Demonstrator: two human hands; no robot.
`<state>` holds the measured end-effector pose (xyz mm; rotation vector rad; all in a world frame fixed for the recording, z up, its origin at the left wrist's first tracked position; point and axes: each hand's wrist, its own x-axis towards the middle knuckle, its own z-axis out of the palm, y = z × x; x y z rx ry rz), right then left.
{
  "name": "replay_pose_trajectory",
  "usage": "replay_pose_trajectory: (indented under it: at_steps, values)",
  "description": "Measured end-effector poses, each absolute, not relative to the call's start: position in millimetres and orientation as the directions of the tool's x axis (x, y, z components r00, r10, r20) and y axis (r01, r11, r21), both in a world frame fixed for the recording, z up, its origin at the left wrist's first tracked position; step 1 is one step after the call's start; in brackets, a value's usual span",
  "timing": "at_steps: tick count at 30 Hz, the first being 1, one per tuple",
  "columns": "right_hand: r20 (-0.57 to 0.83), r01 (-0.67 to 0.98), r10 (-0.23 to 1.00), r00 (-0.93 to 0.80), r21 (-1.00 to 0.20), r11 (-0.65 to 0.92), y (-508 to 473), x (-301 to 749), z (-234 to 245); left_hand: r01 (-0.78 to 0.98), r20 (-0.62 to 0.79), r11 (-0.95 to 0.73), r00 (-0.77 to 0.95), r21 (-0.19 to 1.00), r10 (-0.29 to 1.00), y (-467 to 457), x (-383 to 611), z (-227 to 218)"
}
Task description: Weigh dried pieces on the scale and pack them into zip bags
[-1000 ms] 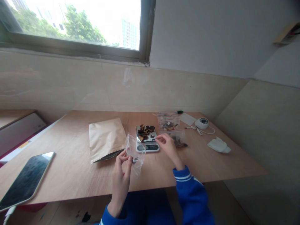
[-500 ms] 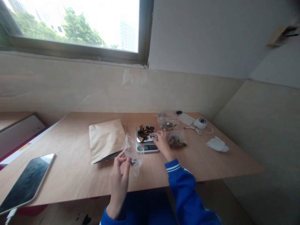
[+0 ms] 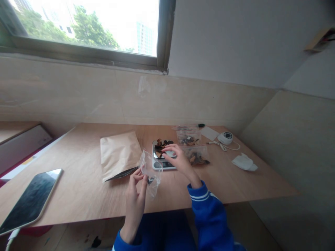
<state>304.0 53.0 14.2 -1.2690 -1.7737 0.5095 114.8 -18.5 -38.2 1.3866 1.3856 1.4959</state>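
Two hands work: the left [image 3: 136,190] pinches a clear bag [image 3: 151,167] holding dark bits; the right [image 3: 180,161] curves over brown-black, curled dried pieces [image 3: 159,144] heaped on a scale [image 3: 170,167], its grip unclear.

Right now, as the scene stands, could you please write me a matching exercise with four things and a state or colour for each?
Things
1. Nearest clear bag
2. Scale
3. Phone
4. Paper pouch

States
A. Tan, with a dark opening at its near end
B. Held by the left hand
C. Screen up, with a white cable at one end
D. Bearing dried brown pieces on top

Pairs: 1-B, 2-D, 3-C, 4-A
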Motion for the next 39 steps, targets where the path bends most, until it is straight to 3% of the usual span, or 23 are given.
replay_pose_trajectory:
  at_steps: [3, 5, 9, 13, 17, 29, 39]
  values:
    - [0.395, 0.431, 0.882, -0.256, -0.770, 0.470, 47, 295, 29, 0.174, 0.251, -0.215, -0.215, 0.961, 0.944, -18, 115, -39]
    - [0.400, 0.440, 0.892, -0.212, -0.776, 0.452, 53, 295, 24, 0.172, 0.251, -0.216, -0.220, 0.961, 0.943, -18, 114, -39]
    - [0.410, 0.642, 0.911, -0.055, -0.684, 0.346, 78, 294, -6, 0.174, 0.260, -0.225, -0.219, 0.959, 0.940, -20, 113, -37]
    - [0.332, 0.803, 0.938, -0.104, -0.528, 0.276, 94, 286, -27, 0.188, 0.282, -0.243, -0.221, 0.952, 0.934, -22, 113, -35]
    - [0.330, 0.840, 0.937, -0.117, -0.470, 0.270, 99, 281, -36, 0.181, 0.290, -0.254, -0.209, 0.950, 0.934, -23, 111, -34]
    - [0.432, 0.776, 0.899, -0.078, -0.540, 0.326, 90, 291, -34, 0.193, 0.294, -0.256, -0.202, 0.947, 0.934, -20, 111, -39]
    - [0.480, 0.634, 0.877, 0.019, -0.684, 0.361, 89, 296, -33, 0.166, 0.271, -0.238, -0.223, 0.957, 0.936, -22, 112, -34]
